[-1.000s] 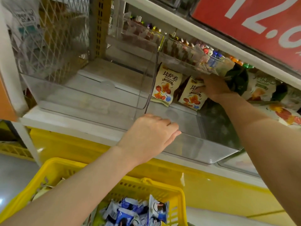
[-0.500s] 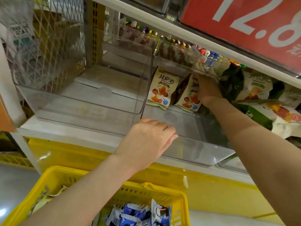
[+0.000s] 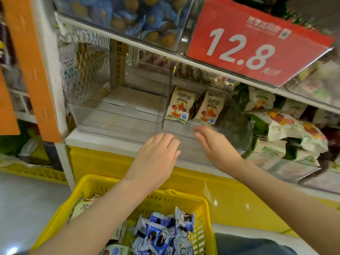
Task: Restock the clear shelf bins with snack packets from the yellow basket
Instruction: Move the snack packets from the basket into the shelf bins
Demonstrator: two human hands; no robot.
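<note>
**Landmark:** the clear shelf bin [image 3: 185,150] at centre.

**Edges and clearance**
- The left grip [image 3: 156,159] hangs at the bin's front lip. It is released, fingers straight and close together, holding nothing. Contact with the lip cannot be confirmed.
- The right grip [image 3: 215,144] sits at the same lip, towards the bin's right side. It is released, fingers extended towards the bin's interior, holding nothing. Motion blur hides the fingertips.
- The two grips are near each other but apart.
- The left pizza-roll packet [image 3: 177,105] and the right pizza-roll packet [image 3: 209,109] stand upright at the bin's rear, side by side. The left one is just beside the bin's left wall [image 3: 162,111].
- Bare bin floor runs from these packets forward to the lip.
- Above the bin's mouth are a white upper shelf edge [image 3: 147,46] and a red price sign [image 3: 257,46] reading 12.8.

**Surface and surroundings**
- Left of the bin, a second clear bin [image 3: 110,118] rests on the same white shelf [image 3: 103,140].
- Right of the bin, green-and-white snack packets [image 3: 287,129] lie heaped.
- Below and in front of the bin stands the yellow basket [image 3: 114,179]. It holds blue-and-white packets [image 3: 165,234], with a cream packet [image 3: 84,207] at its left side.
- Directly beneath the bin runs a yellow panel [image 3: 184,178].
- Far left of the bin are a wire mesh [image 3: 82,70] and an orange post [image 3: 33,70]. Grey floor [image 3: 22,199] lies below and left
</note>
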